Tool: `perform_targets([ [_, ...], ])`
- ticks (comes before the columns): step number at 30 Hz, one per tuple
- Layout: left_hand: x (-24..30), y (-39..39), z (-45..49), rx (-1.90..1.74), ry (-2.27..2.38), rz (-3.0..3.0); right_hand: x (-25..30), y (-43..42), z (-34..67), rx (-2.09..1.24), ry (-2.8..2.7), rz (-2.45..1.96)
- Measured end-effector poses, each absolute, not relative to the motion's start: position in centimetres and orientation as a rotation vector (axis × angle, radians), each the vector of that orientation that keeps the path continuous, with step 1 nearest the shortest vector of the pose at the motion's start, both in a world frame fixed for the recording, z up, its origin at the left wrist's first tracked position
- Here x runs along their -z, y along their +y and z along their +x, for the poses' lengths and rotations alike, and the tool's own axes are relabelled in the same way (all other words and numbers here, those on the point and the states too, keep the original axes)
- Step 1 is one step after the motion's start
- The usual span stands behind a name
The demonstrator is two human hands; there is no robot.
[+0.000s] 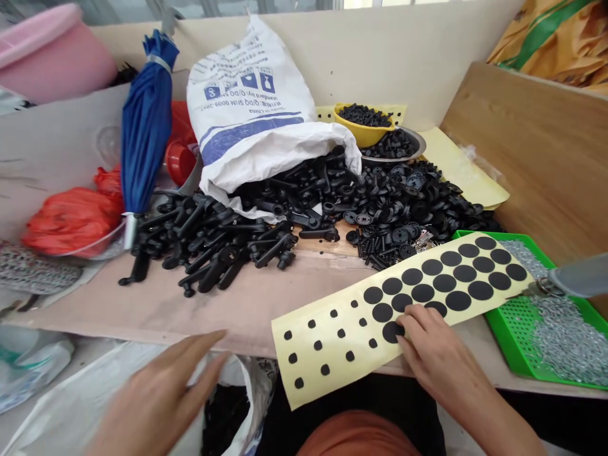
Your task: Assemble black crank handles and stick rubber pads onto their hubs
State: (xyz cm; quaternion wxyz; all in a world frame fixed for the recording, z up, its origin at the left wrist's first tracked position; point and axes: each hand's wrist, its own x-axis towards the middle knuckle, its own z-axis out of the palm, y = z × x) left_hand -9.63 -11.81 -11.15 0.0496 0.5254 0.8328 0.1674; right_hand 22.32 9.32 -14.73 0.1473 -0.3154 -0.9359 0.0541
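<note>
A pale yellow backing sheet (308, 386) lies slanted across the front of the table, its near edge overhanging. It carries rows of large black round stickers (458, 301) on the right and small black dots (325, 369) on the left. My right hand (434, 348) is over the sheet, thumb and fingertips closed at the edge of one black round sticker (392, 332) at the near left end of the rows. To the left, my left hand (164, 386) hovers by the table edge with fingers stretched and thumb apart, holding nothing.
Black plastic handles (223, 247) and black round parts (403, 196) are heaped behind, with a white sack (251, 82). A yellow bowl (365, 136) of screws stands at the back. On the right, a green tray (508, 354) holds small metal pieces beneath a grey tool (582, 277). A blue umbrella (147, 126) leans left.
</note>
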Motion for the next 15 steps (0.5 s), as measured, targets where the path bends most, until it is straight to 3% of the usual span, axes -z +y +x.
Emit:
perform_targets([
  [3, 10.7, -7.1, -3.2, -0.629, 2.129, 2.099, 15.6, 8.8, 21.1, -0.033, -2.653, -0.870],
  [6, 11.2, -3.0, 1.7, -0.502, 1.807, 2.278, 15.7, 8.6, 19.7, -0.074, -2.620, -0.850],
  [15, 13.3, -0.2, 3.2, -0.276, 1.820, 2.294, 15.4, 9.1, 20.1, -0.256, -2.607, -0.894],
])
